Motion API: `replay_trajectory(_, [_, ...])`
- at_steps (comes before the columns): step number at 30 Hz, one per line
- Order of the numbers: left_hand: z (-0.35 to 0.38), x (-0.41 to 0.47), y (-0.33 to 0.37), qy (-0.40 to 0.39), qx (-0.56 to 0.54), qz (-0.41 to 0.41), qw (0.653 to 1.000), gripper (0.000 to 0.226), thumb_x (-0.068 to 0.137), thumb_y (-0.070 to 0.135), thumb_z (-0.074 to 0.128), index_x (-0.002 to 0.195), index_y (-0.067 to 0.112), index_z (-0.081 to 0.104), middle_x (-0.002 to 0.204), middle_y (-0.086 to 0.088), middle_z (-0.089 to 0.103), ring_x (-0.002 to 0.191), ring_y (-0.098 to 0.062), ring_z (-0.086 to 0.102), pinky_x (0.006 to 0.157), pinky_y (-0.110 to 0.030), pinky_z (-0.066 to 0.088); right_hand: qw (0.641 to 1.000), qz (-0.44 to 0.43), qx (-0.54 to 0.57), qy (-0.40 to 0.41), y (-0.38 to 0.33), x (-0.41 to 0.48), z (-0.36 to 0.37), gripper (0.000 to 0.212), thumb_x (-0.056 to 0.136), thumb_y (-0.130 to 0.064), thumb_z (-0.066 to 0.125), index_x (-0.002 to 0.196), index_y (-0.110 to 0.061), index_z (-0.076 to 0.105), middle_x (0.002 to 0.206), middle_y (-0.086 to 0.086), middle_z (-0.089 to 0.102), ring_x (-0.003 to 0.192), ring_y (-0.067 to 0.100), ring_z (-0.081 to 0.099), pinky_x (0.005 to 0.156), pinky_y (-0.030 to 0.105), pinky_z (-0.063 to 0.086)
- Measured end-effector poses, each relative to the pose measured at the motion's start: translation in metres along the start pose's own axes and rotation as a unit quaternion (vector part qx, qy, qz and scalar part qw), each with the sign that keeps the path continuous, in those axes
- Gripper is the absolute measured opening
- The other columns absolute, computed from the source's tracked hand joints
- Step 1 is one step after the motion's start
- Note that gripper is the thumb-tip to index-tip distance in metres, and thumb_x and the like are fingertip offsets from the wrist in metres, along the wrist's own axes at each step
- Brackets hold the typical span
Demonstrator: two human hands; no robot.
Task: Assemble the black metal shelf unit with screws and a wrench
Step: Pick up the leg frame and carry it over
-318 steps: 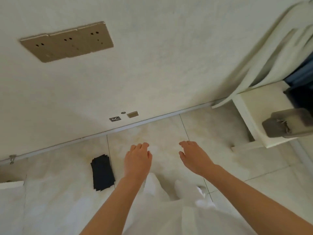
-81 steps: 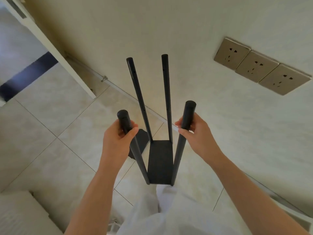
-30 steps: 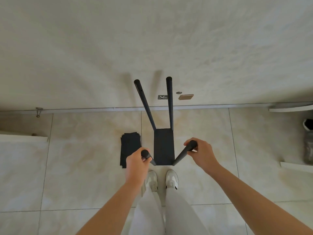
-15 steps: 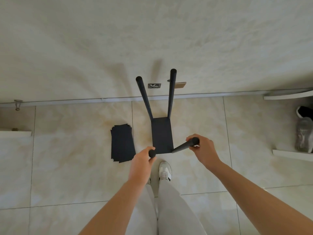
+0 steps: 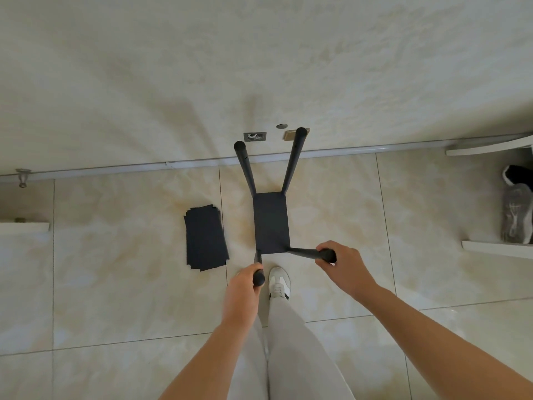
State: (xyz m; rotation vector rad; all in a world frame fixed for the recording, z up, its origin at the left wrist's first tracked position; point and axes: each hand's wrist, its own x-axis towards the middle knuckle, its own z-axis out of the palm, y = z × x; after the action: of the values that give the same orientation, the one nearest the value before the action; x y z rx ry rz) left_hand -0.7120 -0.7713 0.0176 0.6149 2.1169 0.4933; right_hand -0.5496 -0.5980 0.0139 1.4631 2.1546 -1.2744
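Left hand (image 5: 241, 291) and right hand (image 5: 343, 265) each curl round a shelf unit (image 5: 271, 223) post; left foot hidden.

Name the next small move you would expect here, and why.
Probably the left hand lets go of its post and reaches down to the stack of black panels on the floor beside the shelf unit. Only one panel sits between the four posts, the right hand grips another post and could steady it, and the stack lies on the left hand's side.

views: 1 | head-worn | faces steeply down at floor (image 5: 115, 284) | from standing
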Motion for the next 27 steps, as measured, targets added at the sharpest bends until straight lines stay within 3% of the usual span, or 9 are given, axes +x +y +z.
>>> replay_trajectory(5, [0.006, 0.008, 0.005, 0.002, 0.001, -0.004, 1.0, 0.034, 0.096, 0.007, 0.062, 0.129, 0.014, 0.062, 0.114, -0.001, 0.068, 0.103, -0.015, 0.063, 0.092, -0.022, 0.05, 0.999, 0.026, 0.021, 0.006, 0.008, -0.005, 0.005, 0.034, 0.091, -0.01, 0.068, 0.123, -0.018, 0.064, 0.107, -0.001, 0.068, 0.087, 0.014, 0.061, 0.069, 0.006, 0.041])
replay_trajectory(9, [0.012, 0.013, 0.006, 0.011, 0.011, -0.014, 1.0, 0.03, 0.095, 0.005, 0.061, 0.124, 0.014, 0.064, 0.108, -0.001, 0.068, 0.093, -0.013, 0.061, 0.083, -0.017, 0.047, 1.0, 0.026, 0.006, 0.007, 0.011, -0.005, 0.003, 0.027, 0.09, -0.012, 0.068, 0.116, -0.019, 0.068, 0.096, -0.003, 0.068, 0.082, 0.016, 0.063, 0.072, 0.019, 0.049])
replay_trajectory(13, [0.013, 0.015, 0.005, -0.023, 0.03, -0.016, 0.999, 0.035, 0.093, 0.012, 0.066, 0.128, 0.015, 0.061, 0.118, -0.002, 0.068, 0.107, -0.019, 0.064, 0.09, -0.022, 0.049, 0.999, 0.021, -0.037, -0.012, 0.011, -0.006, 0.002, 0.025, 0.091, -0.015, 0.066, 0.116, -0.019, 0.067, 0.095, -0.002, 0.067, 0.081, 0.018, 0.062, 0.075, 0.03, 0.053])
replay_trajectory(16, [0.013, 0.01, 0.004, -0.054, 0.04, -0.015, 0.998, 0.044, 0.092, 0.022, 0.068, 0.135, 0.015, 0.057, 0.123, -0.002, 0.066, 0.112, -0.02, 0.063, 0.098, -0.03, 0.052, 0.998, 0.019, -0.049, -0.021, 0.011, -0.01, 0.004, 0.025, 0.093, -0.015, 0.063, 0.118, -0.017, 0.064, 0.1, 0.0, 0.067, 0.084, 0.019, 0.062, 0.077, 0.029, 0.052])
replay_trajectory(23, [0.005, -0.001, 0.003, -0.055, 0.04, -0.024, 0.997, 0.041, 0.097, 0.025, 0.061, 0.136, 0.018, 0.055, 0.125, 0.0, 0.064, 0.107, -0.018, 0.064, 0.094, -0.033, 0.055, 0.997, 0.003, -0.067, -0.047, -0.001, -0.014, 0.006, 0.027, 0.096, -0.019, 0.059, 0.123, -0.016, 0.057, 0.109, 0.002, 0.064, 0.092, 0.019, 0.061, 0.083, 0.026, 0.05])
replay_trajectory(27, [-0.012, -0.003, 0.006, -0.073, 0.075, -0.008, 0.994, 0.03, 0.098, 0.022, 0.057, 0.127, 0.017, 0.06, 0.117, 0.002, 0.066, 0.1, -0.011, 0.062, 0.087, -0.021, 0.052, 0.989, -0.012, -0.121, -0.09, -0.017, -0.017, 0.004, 0.037, 0.099, -0.023, 0.051, 0.135, -0.016, 0.047, 0.122, 0.003, 0.057, 0.095, 0.018, 0.056, 0.08, 0.026, 0.046])
